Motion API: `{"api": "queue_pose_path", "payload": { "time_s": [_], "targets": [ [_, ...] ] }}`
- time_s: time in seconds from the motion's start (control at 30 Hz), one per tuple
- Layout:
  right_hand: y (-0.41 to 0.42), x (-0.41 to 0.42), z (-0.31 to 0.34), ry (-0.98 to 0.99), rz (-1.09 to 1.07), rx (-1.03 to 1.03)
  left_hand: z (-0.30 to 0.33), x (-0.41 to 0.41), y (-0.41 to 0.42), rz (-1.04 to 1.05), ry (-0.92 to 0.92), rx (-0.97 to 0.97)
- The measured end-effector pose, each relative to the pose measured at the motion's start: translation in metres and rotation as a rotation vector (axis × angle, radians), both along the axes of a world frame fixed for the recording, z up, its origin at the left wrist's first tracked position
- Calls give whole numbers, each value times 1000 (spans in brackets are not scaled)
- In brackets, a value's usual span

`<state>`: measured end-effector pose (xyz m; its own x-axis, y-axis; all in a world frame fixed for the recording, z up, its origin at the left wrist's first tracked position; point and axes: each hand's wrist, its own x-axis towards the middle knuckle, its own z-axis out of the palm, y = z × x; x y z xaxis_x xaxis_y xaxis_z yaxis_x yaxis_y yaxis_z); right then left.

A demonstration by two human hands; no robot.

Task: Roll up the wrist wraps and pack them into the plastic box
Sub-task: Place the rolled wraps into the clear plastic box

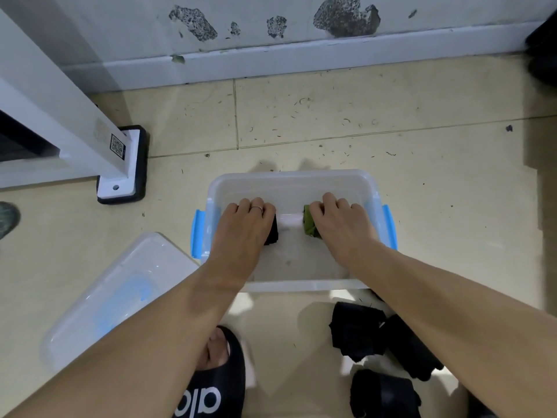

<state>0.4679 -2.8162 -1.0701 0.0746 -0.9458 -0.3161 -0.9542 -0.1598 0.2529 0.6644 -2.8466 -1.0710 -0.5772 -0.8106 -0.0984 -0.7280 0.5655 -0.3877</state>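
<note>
A clear plastic box [289, 180] with blue side latches stands on the floor in front of me. Both my hands reach down inside it. My left hand [244, 227] grips a rolled black wrist wrap [272, 233], mostly hidden under the fingers. My right hand [339, 226] grips a rolled green wrist wrap [309, 224]. The two rolls sit apart near the box's middle, low in the box. Several black wraps [357, 331] lie on the floor at the lower right, outside the box.
The box's clear lid [99, 300] lies on the floor to the left. A white furniture leg with a black foot pad [122, 167] stands at the left. My foot in a black slide sandal [218, 375] is below the box. A wall and skirting run behind.
</note>
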Motion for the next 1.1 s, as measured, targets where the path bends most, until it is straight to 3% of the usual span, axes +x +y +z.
{"api": "queue_pose_path", "payload": {
  "time_s": [0.23, 0.37, 0.43, 0.5, 0.63, 0.73, 0.83, 1.1],
  "targets": [
    [0, -6, 35, -365, -81, -47, 23, -13, -2, 128, -5, 133],
    [33, -38, 83, -519, -65, -214, 59, -35, 19, -49, 394, 108],
    [60, -62, 92, -650, -205, -303, 76, -50, 46, -196, 628, 154],
    [88, -82, 90, -775, -414, -342, 81, -67, 80, -374, 708, 207],
    [146, -105, 65, -802, -601, -216, 43, -91, 131, -642, 540, 422],
    [190, -101, 41, -809, -701, -12, 11, -93, 148, -498, 345, 513],
    [216, -89, 20, -811, -640, 98, 4, -99, 146, -368, 251, 577],
    [199, -98, -4, -655, -531, 216, -17, -108, 152, -351, 125, 641]
  ]
}}
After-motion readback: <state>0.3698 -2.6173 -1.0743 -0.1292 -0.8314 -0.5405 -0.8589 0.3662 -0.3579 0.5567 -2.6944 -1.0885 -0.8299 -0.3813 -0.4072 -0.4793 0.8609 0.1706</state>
